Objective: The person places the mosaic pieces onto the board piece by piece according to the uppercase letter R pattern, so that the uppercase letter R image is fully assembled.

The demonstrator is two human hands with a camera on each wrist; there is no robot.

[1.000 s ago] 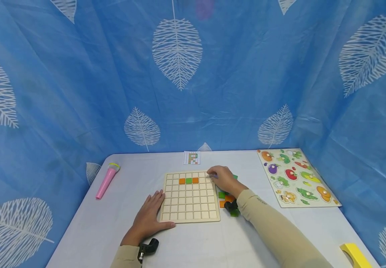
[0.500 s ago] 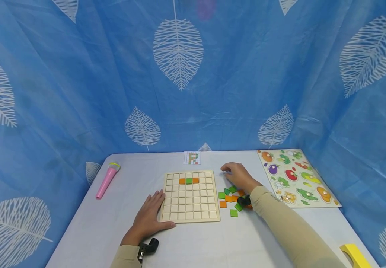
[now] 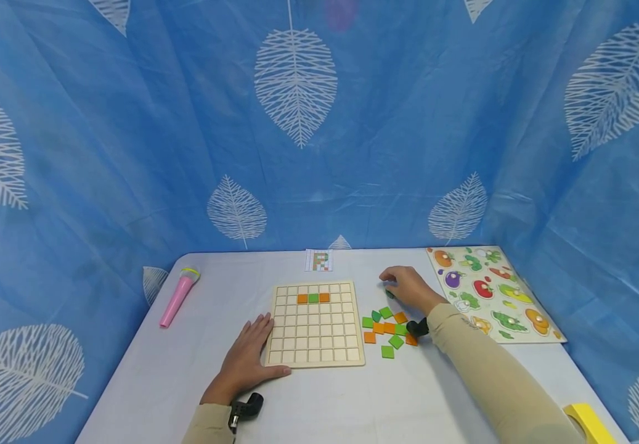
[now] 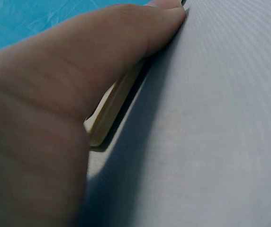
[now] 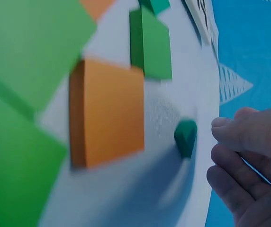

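My left hand (image 3: 248,354) rests spread beside the wooden grid board (image 3: 315,357), fingers along its left edge and thumb at its near left corner. In the left wrist view, the thumb (image 4: 121,38) covers part of the board's edge (image 4: 114,111). Two orange squares (image 3: 302,299) flank a green square (image 3: 313,298) in one row of the board. My right hand (image 3: 410,288), fingers loosely bent, hovers by a small dark green piece (image 3: 389,294) on the table. In the right wrist view, that green piece (image 5: 186,137) lies apart from the fingertips, and nothing shows between them.
Loose green and orange tiles (image 3: 389,328) lie right of the board. A small pattern card (image 3: 318,260) sits behind it. A vegetable puzzle board (image 3: 493,299) is at the right, a pink toy microphone (image 3: 179,297) at the left, and a yellow arched block (image 3: 591,424) at the near right.
My right hand has moved from the board's far right corner rightward, beyond the loose tiles, to the small dark green piece. The left hand and the board have stayed put.
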